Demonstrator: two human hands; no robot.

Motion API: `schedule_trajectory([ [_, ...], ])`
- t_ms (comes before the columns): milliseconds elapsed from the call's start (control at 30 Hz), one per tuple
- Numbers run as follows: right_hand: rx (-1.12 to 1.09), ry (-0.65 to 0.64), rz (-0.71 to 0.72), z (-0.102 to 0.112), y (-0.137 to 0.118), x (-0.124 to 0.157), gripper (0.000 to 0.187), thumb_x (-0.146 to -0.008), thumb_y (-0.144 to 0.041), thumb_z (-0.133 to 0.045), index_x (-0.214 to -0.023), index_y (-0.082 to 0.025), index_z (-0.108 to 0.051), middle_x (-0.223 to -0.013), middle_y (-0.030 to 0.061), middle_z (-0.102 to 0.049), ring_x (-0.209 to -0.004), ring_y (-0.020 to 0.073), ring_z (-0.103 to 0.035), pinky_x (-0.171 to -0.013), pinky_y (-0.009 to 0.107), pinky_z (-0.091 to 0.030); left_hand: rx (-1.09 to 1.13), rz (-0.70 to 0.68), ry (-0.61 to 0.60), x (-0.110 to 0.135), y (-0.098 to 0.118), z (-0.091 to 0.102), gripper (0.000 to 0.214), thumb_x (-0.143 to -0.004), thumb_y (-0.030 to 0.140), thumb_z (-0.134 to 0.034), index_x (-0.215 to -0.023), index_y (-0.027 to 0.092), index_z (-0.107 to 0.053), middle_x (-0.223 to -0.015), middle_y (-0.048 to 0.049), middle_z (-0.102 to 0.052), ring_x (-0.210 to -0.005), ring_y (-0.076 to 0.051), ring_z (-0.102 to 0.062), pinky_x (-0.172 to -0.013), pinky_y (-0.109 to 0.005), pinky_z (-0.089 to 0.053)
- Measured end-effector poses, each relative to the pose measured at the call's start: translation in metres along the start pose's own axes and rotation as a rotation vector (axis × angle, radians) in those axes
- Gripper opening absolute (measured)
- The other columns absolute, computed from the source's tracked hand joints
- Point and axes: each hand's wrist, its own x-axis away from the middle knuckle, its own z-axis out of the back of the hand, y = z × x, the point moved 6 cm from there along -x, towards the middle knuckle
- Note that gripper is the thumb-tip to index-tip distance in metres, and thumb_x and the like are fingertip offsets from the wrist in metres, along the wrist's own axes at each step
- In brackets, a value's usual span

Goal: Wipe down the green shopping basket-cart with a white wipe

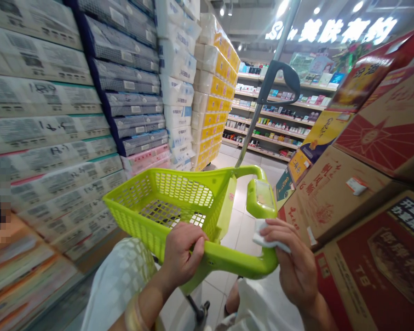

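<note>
a pale tiled floor shows beneath the fingers in a brightly lit shop; stacked printed wrapped packs rise to their left, brown and red cardboard cartons to their right, and shelves of small goods far beyond. the lime-green perforated plastic basket cart lies under and ahead of the fingers: the left hand curls over its near edge, while the right hand presses its fingers together over a folded white cloth on the handle loop.

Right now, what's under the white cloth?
The green handle: it shows above and below the cloth. The stretch right beneath is covered, so I can't see its surface.
</note>
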Motion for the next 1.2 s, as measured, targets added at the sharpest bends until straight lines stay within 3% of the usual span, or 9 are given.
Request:
schedule_trajectory([
  [133, -0.042, -0.032, -0.065, 0.003, 0.005, -0.006, 0.021, -0.096, -0.017, -0.041, -0.093, -0.021, -0.062, -0.096, 0.0062, -0.069, -0.113, 0.0244, -0.060, -0.097, 0.044, -0.048, -0.001, -0.006, -0.039, -0.003, -0.004, 0.000, 0.033, -0.089, 0.024, -0.039, -0.063, 0.020, -0.058, -0.058, 0.0001, -0.061, -0.057, -0.014, -0.053, -0.060, -0.030, -0.036],
  [533, 0.030, 0.025, -0.003, -0.028, -0.040, -0.009, 0.022, -0.093, -0.010, -0.042, -0.096, -0.021, -0.060, -0.092, 0.0051, -0.069, -0.107, 0.0213, -0.061, -0.094, 0.038, -0.048, -0.018, 0.156, -0.221, -0.021, -0.041, 0.008, 0.047, -0.090, 0.038, -0.032, -0.054, 0.019, -0.054, -0.055, -0.0011, -0.057, -0.058, -0.015, -0.053, -0.061, -0.028, -0.039],
  [600, 0.061, 0.000, 0.044, -0.034, -0.048, -0.012, 0.022, -0.093, -0.010, -0.042, -0.100, -0.020, -0.061, -0.095, 0.0052, -0.070, -0.106, 0.0202, -0.062, -0.095, 0.036, -0.048, 0.028, 0.204, -0.222, -0.025, -0.043, 0.013, 0.045, -0.091, 0.041, -0.033, -0.063, 0.019, -0.061, -0.065, -0.0025, -0.065, -0.068, -0.017, -0.059, -0.069, -0.029, -0.044],
  [667, 0.083, -0.058, 0.106, -0.038, -0.056, -0.015, 0.022, -0.094, -0.011, -0.044, -0.102, -0.020, -0.062, -0.098, 0.0046, -0.072, -0.105, 0.0188, -0.063, -0.095, 0.034, -0.049, 0.090, 0.271, -0.168, -0.029, -0.042, 0.022, 0.040, -0.091, 0.042, -0.037, -0.087, 0.018, -0.068, -0.084, -0.0044, -0.071, -0.086, -0.020, -0.064, -0.083, -0.033, -0.047],
  [733, 0.094, -0.138, 0.167, -0.039, -0.059, -0.019, 0.020, -0.096, -0.013, -0.045, -0.102, -0.021, -0.062, -0.099, 0.0038, -0.073, -0.105, 0.0178, -0.064, -0.095, 0.032, -0.049, 0.155, 0.321, -0.089, -0.032, -0.036, 0.031, 0.042, -0.092, 0.042, -0.037, -0.111, 0.018, -0.065, -0.098, -0.0059, -0.072, -0.100, -0.022, -0.064, -0.095, -0.036, -0.046],
  [833, 0.150, -0.250, 0.222, -0.033, -0.050, -0.029, 0.019, -0.096, -0.015, -0.046, -0.100, -0.022, -0.064, -0.102, 0.0034, -0.074, -0.110, 0.0184, -0.063, -0.100, 0.035, -0.048, 0.182, 0.294, -0.068, -0.036, -0.014, 0.040, 0.043, -0.093, 0.042, -0.038, -0.121, 0.019, -0.062, -0.105, -0.0064, -0.072, -0.106, -0.022, -0.063, -0.101, -0.038, -0.043],
  [933, 0.244, -0.301, 0.223, -0.024, -0.030, -0.043, 0.027, -0.097, -0.011, -0.041, -0.101, -0.023, -0.065, -0.105, 0.0033, -0.073, -0.115, 0.0192, -0.062, -0.104, 0.039, -0.046, 0.108, 0.239, -0.163, -0.039, 0.017, 0.042, 0.042, -0.091, 0.043, -0.043, -0.121, 0.021, -0.061, -0.109, -0.0065, -0.071, -0.105, -0.022, -0.063, -0.097, -0.038, -0.047],
  [1033, 0.280, -0.253, 0.198, -0.018, -0.016, -0.053, 0.032, -0.096, -0.009, -0.039, -0.104, -0.024, -0.066, -0.108, 0.0045, -0.073, -0.117, 0.0198, -0.061, -0.101, 0.040, -0.050, -0.027, 0.265, -0.303, -0.040, 0.044, 0.036, 0.042, -0.088, 0.045, -0.048, -0.118, 0.021, -0.062, -0.116, -0.0085, -0.068, -0.106, -0.024, -0.063, -0.095, -0.038, -0.049],
  [1200, 0.169, -0.394, 0.232, -0.035, -0.022, -0.052, 0.032, -0.094, -0.008, -0.043, -0.109, -0.023, -0.066, -0.114, 0.0048, -0.072, -0.124, 0.0189, -0.058, -0.105, 0.039, -0.048, -0.222, 0.297, -0.549, -0.038, 0.070, 0.013, 0.042, -0.083, 0.055, -0.053, -0.106, 0.022, -0.067, -0.103, -0.0078, -0.071, -0.097, -0.026, -0.066, -0.088, -0.038, -0.051],
])
